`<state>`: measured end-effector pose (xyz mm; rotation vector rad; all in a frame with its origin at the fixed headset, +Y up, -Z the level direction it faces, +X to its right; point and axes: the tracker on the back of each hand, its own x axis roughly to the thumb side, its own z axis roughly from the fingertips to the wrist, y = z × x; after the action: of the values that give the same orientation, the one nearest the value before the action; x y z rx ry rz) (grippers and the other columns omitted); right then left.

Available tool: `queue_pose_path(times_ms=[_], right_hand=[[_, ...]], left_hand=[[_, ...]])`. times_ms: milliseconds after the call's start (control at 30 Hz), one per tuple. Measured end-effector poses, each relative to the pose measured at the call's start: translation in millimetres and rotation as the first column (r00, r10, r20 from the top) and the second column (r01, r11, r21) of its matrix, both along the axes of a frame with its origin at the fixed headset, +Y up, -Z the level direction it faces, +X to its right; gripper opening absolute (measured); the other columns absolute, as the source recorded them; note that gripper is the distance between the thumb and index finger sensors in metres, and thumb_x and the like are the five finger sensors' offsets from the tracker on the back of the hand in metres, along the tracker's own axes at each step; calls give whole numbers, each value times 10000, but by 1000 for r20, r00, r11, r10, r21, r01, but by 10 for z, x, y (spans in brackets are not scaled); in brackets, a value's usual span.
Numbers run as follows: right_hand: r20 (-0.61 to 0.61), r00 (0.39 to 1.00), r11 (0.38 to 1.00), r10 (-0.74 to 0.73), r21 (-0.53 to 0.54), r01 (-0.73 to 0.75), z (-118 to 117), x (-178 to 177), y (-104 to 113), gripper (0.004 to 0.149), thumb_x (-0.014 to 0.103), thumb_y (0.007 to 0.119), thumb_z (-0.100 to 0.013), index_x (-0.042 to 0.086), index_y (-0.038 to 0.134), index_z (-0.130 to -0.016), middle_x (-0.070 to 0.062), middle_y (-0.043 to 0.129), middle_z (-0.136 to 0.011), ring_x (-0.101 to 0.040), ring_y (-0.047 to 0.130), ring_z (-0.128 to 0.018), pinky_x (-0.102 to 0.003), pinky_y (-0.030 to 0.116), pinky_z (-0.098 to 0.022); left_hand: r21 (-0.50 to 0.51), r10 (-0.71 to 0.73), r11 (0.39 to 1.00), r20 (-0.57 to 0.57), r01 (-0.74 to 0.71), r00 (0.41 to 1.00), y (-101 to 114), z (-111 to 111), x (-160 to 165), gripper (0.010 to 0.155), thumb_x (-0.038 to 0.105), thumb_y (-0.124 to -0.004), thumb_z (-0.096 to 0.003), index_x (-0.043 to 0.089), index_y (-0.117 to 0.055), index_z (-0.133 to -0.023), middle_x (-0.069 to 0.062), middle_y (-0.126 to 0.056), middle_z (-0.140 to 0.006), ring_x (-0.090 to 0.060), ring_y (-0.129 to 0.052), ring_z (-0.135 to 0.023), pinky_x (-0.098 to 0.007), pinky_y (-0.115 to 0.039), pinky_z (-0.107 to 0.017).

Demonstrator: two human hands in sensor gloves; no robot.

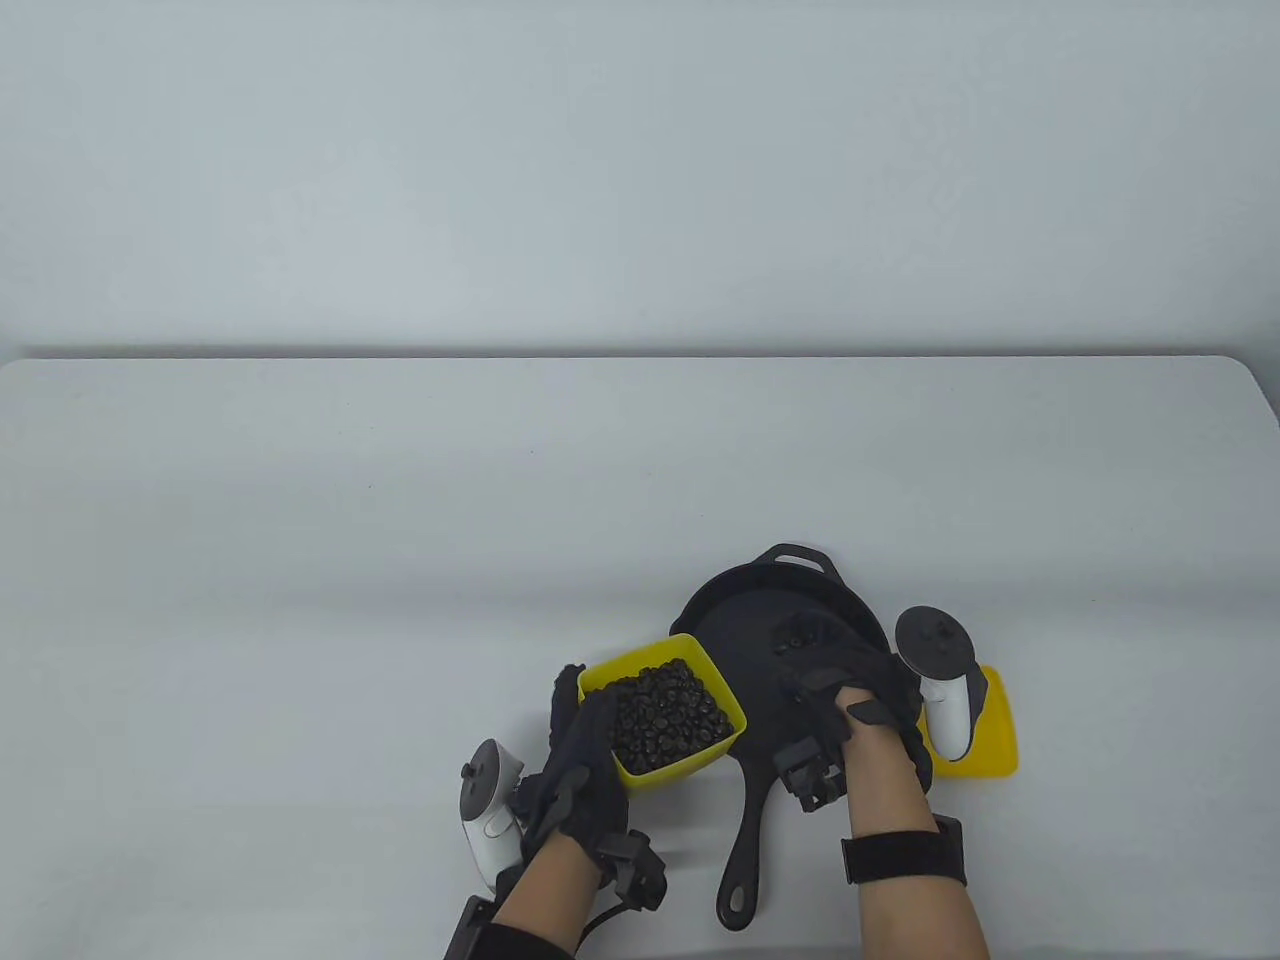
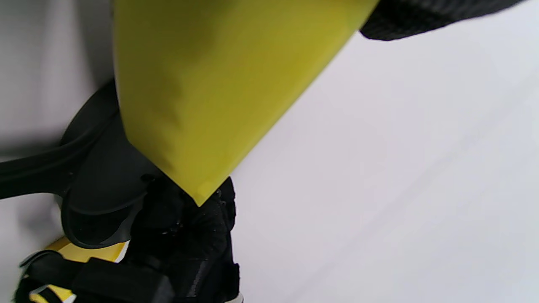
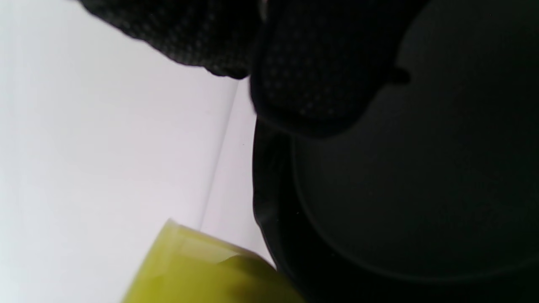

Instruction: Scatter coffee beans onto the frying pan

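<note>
Sprinkling under way: left hand [image 1: 580, 770] grips the yellow bean tub [image 1: 662, 712] beside the frying pan [image 1: 745, 640]; right hand [image 1: 850, 705], grasp indiscernible, hovers over the few coffee beans [image 1: 798, 634] already dropped.

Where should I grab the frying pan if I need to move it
Take the frying pan by its long handle, coming from the near edge of the table. The handle points toward you, between your hands, and lies bare, while the bowl crowds the pan's left side.
</note>
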<state>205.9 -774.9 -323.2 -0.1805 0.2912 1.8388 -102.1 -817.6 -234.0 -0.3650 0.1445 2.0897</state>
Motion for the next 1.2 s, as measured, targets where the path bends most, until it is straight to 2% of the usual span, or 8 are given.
queue_pose_path(times_ms=[67,200,467,733,900,1000,1067,1200], right_hand=[[19,998,998,65,-5,-65,3,6,5,368,111,793,-508,111,747,-872,-294,634,-883,-436,860,-521,-234,946,-250],[-43,968,969,246,1,-246,-23,45,29,407,131,774,-516,86,702,-915,-310,604,-908,-452,845,-568,-243,943,-288],[11,981,980,194,37,-194,-14,117,105,481,192,769,-543,28,641,-977,-350,559,-929,-511,809,-633,-301,920,-354],[-30,997,993,74,99,-71,11,136,112,734,510,681,-622,-36,460,-1061,-397,446,-960,-605,690,-697,-469,829,-425],[-128,991,993,42,117,-27,32,84,156,907,681,656,-600,-11,366,-1109,-404,308,-1026,-730,506,-793,-595,784,-429],[-239,970,995,54,97,-32,57,9,176,964,737,623,-601,1,292,-1127,-408,183,-1036,-765,419,-800,-609,781,-423],[-276,960,990,52,141,-13,61,-80,267,963,740,611,-607,-19,309,-1118,-412,219,-1030,-742,486,-797,-583,791,-429],[-232,971,947,62,322,16,168,-280,542,925,715,627,-610,-28,380,-1102,-381,358,-1040,-691,597,-798,-551,809,-435]], left_hand=[[5,4,1000,-10,-4,1000,13,8,-24,782,637,-642,-547,403,-92,-1052,-184,-358,-1040,-434,-686,-914,-462,-744,-672],[10,5,1000,-31,-4,1000,34,29,-84,784,636,-643,-546,399,-92,-1052,-187,-358,-1038,-435,-686,-912,-464,-743,-669],[4,-3,1000,-80,4,997,47,57,-158,783,634,-641,-548,398,-87,-1049,-188,-351,-1037,-437,-679,-913,-466,-738,-670],[2,-16,1000,-85,16,996,35,53,-156,784,632,-642,-549,397,-86,-1049,-189,-348,-1037,-440,-674,-915,-469,-734,-671],[3,-25,1000,-74,26,997,30,48,-140,784,630,-644,-550,396,-86,-1049,-191,-343,-1037,-444,-668,-917,-474,-728,-674],[8,-29,1000,-67,29,997,25,44,-138,784,628,-645,-551,396,-87,-1050,-192,-342,-1037,-445,-666,-917,-475,-727,-674],[13,-44,999,-56,44,998,26,37,-125,784,628,-646,-551,396,-86,-1049,-193,-340,-1037,-446,-664,-917,-478,-724,-675],[21,-79,997,-3,79,997,18,16,-77,782,623,-650,-555,392,-93,-1053,-197,-343,-1037,-452,-663,-915,-483,-722,-672]])
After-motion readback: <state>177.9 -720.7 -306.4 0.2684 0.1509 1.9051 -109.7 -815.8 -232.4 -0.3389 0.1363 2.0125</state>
